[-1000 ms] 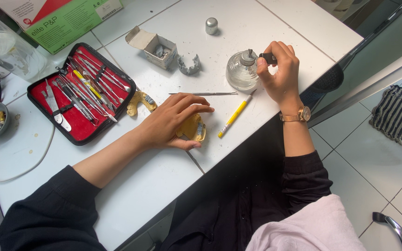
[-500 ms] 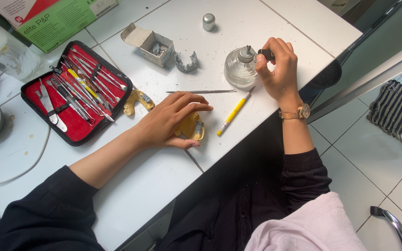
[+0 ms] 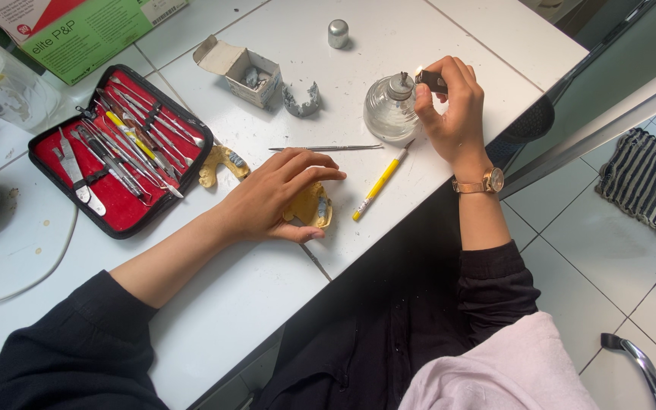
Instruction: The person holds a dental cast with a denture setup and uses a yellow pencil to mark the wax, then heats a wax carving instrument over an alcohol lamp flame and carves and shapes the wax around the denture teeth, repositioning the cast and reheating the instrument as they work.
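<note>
Glass, clear and rounded: small spirit lamp with a metal wick collar, standing near the far right edge of the white tiled table. Just beside its wick, the right hand, fingers curled tight round a slim dark lighter, thumb on top, a small flame showing at the tip. Left hand resting palm down, fingers spread and nearly flat, pressed over a yellow plaster dental cast near the front edge, covering rather than gripping it.

Between the hands, close to the lamp's base: a thin steel instrument and a yellow-handled tool. Farther left, a second yellow cast and an open red-lined case of steel instruments.

Risks, judged from this:
- Burnt fingertips, with flame and knuckles so near the wick collar.
- Lamp tipped by a nudge from the lighter hand, likely spilling fuel across the tiles towards the yellow-handled tool.
- Dark sleeve or gold wristwatch brushing the flame on drawing back low over the lamp.
- Cast sliding off the near edge under a shifting palm, probably chipping.
- Flame hard to see in bright daylight, so easily forgotten.
</note>
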`<state>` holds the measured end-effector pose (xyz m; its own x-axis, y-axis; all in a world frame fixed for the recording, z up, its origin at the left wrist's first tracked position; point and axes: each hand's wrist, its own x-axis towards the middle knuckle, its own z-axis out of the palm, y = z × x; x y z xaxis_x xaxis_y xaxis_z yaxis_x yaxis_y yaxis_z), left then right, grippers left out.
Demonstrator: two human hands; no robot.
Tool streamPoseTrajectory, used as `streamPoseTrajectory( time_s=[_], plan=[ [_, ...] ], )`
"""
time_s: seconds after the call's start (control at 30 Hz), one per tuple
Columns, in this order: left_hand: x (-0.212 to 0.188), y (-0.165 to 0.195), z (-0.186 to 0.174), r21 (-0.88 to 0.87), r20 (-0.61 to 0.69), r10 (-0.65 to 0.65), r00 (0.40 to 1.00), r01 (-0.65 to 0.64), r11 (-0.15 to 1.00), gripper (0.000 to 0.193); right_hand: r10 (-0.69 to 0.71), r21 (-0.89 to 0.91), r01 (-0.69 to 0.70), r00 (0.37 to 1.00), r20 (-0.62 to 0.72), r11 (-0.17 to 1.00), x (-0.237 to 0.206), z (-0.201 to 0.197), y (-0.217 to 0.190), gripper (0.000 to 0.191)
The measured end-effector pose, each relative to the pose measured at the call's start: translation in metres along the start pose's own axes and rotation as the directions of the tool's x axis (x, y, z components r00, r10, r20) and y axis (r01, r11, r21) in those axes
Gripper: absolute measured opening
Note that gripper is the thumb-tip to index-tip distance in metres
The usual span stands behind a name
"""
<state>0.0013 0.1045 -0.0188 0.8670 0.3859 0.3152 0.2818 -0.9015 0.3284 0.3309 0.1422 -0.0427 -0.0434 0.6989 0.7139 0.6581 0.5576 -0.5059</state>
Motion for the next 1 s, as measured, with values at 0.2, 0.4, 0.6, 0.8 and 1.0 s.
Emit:
streamPoseTrajectory(
  time_s=[0.2,0.4,0.6,0.8,1.0],
  plan=[
    [-0.0007,0.0008,0.0003,0.004,-0.002,0.002,1.000,-0.002,1.000,0.075,-0.019,0.006,0.019,1.000,-0.007,1.000,-0.0011,-0.0005,-0.0002,0.044],
    [-0.0016,0.0002,0.0001,0.000,-0.002,0.002,1.000,-0.002,1.000,0.074,-0.013,-0.002,0.013,1.000,-0.011,1.000,-0.0021,0.0002,-0.0001,0.039],
    [-0.0017,-0.0002,0.0011,-0.001,0.002,-0.002,1.000,0.002,1.000,0.074,-0.025,0.001,0.025,1.000,-0.016,1.000,-0.0027,0.0009,0.0014,0.040],
    [-0.0020,-0.0007,0.0012,-0.002,0.001,0.002,1.000,-0.002,1.000,0.074,-0.034,-0.025,0.033,0.999,-0.016,0.999,-0.0028,0.0005,0.0024,0.042],
    [-0.0023,-0.0021,0.0023,0.009,0.007,0.002,1.000,-0.002,1.000,0.074,-0.035,-0.022,0.035,0.999,-0.015,0.999,-0.0034,0.0012,0.0027,0.041]
  ],
)
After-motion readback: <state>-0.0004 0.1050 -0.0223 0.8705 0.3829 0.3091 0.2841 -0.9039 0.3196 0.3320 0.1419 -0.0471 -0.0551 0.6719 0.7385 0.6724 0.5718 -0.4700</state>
